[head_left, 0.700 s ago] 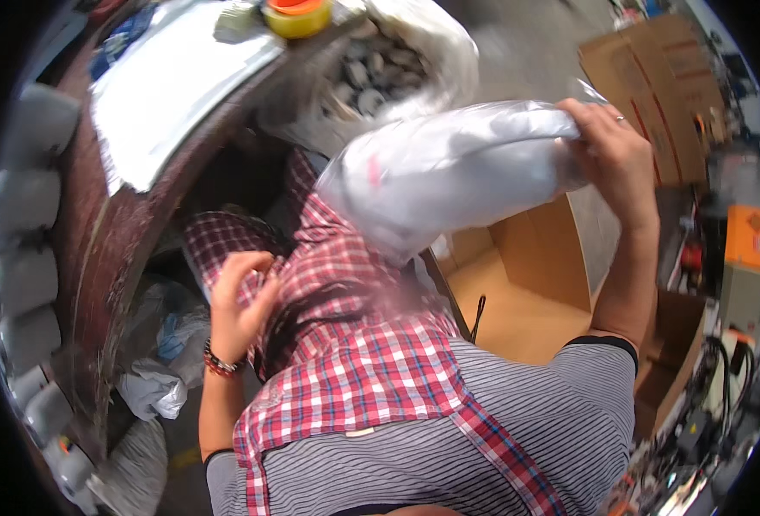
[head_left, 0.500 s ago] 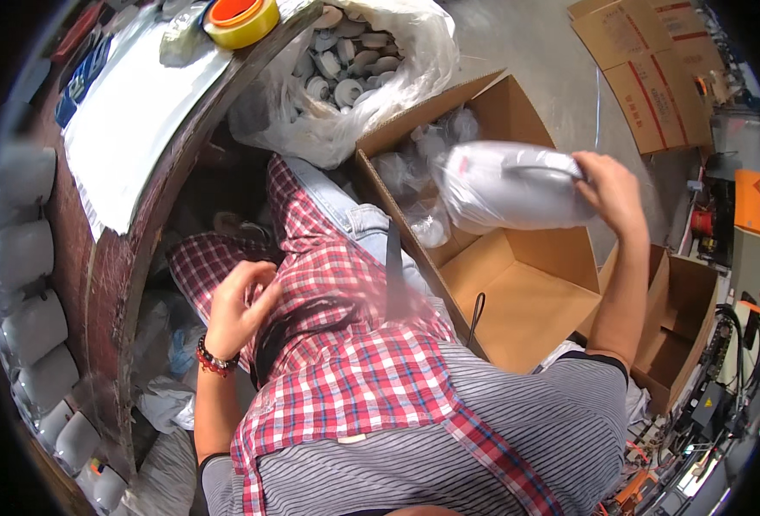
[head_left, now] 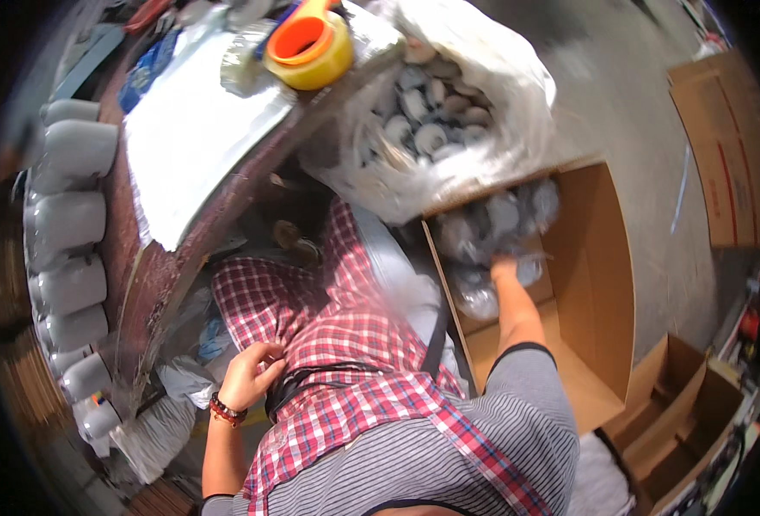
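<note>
One hand, the right hand point(head_left: 506, 267), was up over the box point(head_left: 602, 249) with a grey pack; now it is down inside, far left. So the pack likely sits with the wrapped parts point(head_left: 476, 295) there. I cannot tell if it grips anything. The left hand point(head_left: 252, 375), empty, curls loosely near the apron point(head_left: 354, 404).

Curves along the left as reddish tabletop point(head_left: 123, 258). Bears grey rounded pieces point(head_left: 72, 222) at left, a white sheet point(head_left: 195, 129) and, farther, a yellow tape roll point(head_left: 324, 70). Spreads right as grey floor point(head_left: 625, 107) around an open carton point(head_left: 599, 258).
</note>
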`<move>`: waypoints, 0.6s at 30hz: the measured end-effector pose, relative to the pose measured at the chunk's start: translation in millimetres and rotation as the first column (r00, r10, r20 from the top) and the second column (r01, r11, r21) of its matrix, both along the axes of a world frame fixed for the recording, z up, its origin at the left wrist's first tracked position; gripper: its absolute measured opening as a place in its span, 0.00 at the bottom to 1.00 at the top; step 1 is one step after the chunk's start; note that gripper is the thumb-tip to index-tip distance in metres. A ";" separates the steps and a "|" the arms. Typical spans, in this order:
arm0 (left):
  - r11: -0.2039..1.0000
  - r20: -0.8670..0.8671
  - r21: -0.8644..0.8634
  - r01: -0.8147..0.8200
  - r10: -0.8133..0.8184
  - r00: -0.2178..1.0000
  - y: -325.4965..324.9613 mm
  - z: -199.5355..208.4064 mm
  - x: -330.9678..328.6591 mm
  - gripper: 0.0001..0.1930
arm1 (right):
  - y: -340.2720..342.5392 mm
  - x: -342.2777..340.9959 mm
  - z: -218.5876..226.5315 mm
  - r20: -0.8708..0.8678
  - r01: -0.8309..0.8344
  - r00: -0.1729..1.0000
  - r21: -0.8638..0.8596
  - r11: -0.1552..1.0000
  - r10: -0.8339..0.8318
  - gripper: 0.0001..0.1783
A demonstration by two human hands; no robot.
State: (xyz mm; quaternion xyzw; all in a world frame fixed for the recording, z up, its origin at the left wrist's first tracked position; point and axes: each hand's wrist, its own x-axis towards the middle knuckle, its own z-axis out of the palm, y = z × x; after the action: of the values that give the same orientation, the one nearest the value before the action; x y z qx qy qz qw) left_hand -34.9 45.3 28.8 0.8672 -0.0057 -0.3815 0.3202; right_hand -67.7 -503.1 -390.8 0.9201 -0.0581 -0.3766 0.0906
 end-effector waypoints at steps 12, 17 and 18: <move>0.997 0.127 -0.076 0.002 0.008 0.992 3.7 -7.0 59.1 0.16 | 100.2 194.0 277.8 0.502 -0.289 0.834 0.753 0.591 -0.231 0.12; 0.973 0.482 -0.213 -0.090 0.184 0.857 40.7 6.4 35.7 0.11 | 75.1 287.9 225.6 0.545 -0.363 0.821 0.265 0.893 0.172 0.27; 0.974 0.570 -0.200 -0.108 0.205 0.795 59.0 17.1 40.7 0.10 | 58.9 310.4 200.2 0.237 -0.321 0.929 0.129 0.938 0.285 0.28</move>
State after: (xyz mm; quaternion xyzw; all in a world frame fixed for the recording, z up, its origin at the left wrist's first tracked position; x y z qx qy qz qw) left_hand 5.8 104.2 45.9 0.9119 -0.0624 -0.0651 0.4004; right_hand 242.8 -444.2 -190.5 0.9575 0.1072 -0.2597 0.0646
